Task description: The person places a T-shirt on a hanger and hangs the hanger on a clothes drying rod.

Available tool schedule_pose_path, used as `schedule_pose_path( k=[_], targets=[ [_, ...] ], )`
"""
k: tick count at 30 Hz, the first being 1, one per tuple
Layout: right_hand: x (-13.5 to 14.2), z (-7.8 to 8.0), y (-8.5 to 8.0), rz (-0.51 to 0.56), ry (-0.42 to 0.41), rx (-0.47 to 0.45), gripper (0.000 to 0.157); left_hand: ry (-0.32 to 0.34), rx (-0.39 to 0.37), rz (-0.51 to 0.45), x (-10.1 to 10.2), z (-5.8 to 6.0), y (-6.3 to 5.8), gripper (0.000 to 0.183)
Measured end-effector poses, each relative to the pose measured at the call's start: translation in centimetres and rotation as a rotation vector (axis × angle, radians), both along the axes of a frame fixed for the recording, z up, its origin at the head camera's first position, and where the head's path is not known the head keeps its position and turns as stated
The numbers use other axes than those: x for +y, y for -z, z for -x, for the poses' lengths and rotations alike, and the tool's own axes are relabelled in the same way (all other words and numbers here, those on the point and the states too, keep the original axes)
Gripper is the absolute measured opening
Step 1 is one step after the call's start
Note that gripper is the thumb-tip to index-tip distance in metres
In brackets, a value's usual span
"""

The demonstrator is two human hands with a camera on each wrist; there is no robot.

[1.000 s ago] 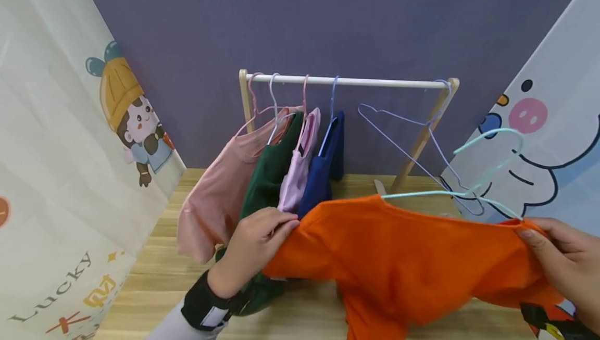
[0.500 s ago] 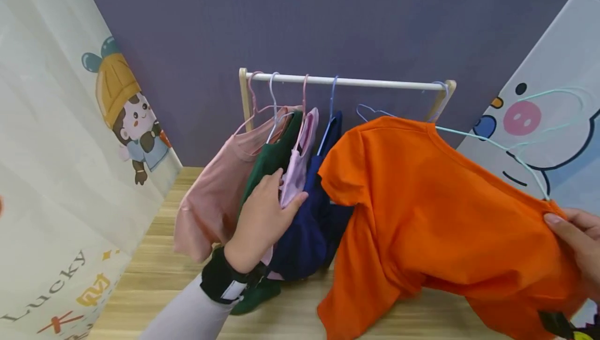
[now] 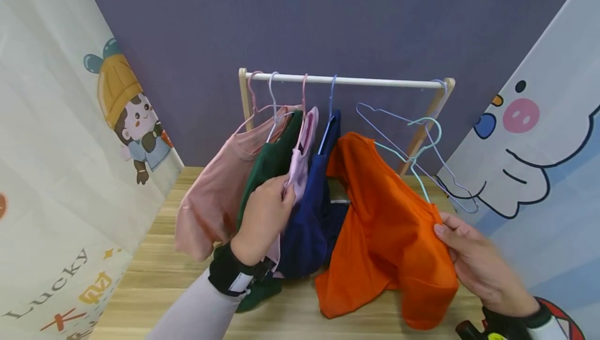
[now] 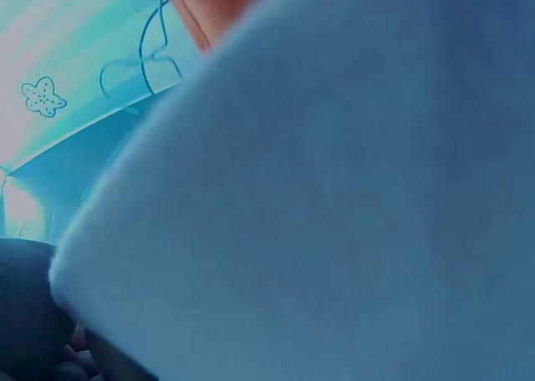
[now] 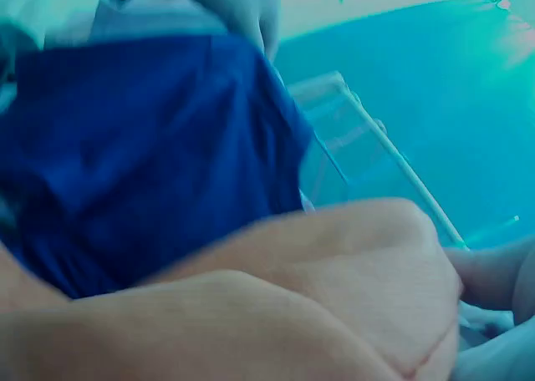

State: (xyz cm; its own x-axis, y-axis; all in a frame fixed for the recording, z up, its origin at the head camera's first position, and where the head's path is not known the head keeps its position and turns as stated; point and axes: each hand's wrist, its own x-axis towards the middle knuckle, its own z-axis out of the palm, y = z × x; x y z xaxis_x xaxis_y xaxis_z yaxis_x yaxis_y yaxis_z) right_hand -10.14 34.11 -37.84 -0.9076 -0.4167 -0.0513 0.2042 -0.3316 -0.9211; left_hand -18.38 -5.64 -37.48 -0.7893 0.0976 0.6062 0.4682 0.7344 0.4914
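Observation:
In the head view my right hand point(image 3: 485, 262) pinches the shoulder of an orange T-shirt point(image 3: 389, 236), thumb in front. A mint-green hanger point(image 3: 412, 160) sits inside its neck, its hook in front of the rack's right end and apart from the rail. My left hand point(image 3: 264, 215) pinches the edge of a lavender shirt point(image 3: 300, 173) hanging on a pink hanger. Next to that, a navy blue shirt point(image 3: 307, 230) hangs between the lavender and orange ones. The left wrist view is mostly covered by pale cloth. Close up in the right wrist view, the orange T-shirt point(image 5: 334, 272) looks tan.
A small rack with a white rail point(image 3: 375, 82) stands at the back of the wooden table point(image 3: 154, 277). A pink shirt point(image 3: 211, 204) and a dark green shirt point(image 3: 269, 168) hang at its left. A bare lilac hanger point(image 3: 445, 160) hangs at the right end. Printed curtains flank both sides.
My left hand has let go of the orange T-shirt's sleeve and moved up to the lavender shirt. The orange T-shirt first swung up and right, then came back left, turned more edge-on.

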Motion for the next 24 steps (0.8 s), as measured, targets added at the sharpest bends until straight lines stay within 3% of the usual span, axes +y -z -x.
schedule_pose_path(
  k=[5, 10, 15, 19, 24],
  targets=[
    [-3.2, 1.0, -1.0, 0.155, -0.053, 0.048, 0.042, -0.001, 0.015, -0.005, 0.0, 0.1, 0.1, 0.019],
    [-5.6, 3.0, -3.5, 0.2, 0.026, 0.131, 0.037, 0.0, 0.007, -0.011, 0.0, 0.1, 0.1, 0.018],
    [-7.7, 5.6, -6.8, 0.229, 0.095, 0.158, 0.029, 0.007, -0.014, -0.017, 0.0, 0.0, 0.0, 0.019],
    [-9.5, 7.8, -8.4, 0.16, 0.147, 0.14, 0.026, 0.005, -0.019, -0.021, 0.0, 0.0, 0.0, 0.016],
    [-11.3, 10.3, -8.4, 0.009, 0.215, 0.082, 0.028, 0.006, -0.014, -0.029, 0.0, 0.1, 0.1, 0.017]
  ],
)
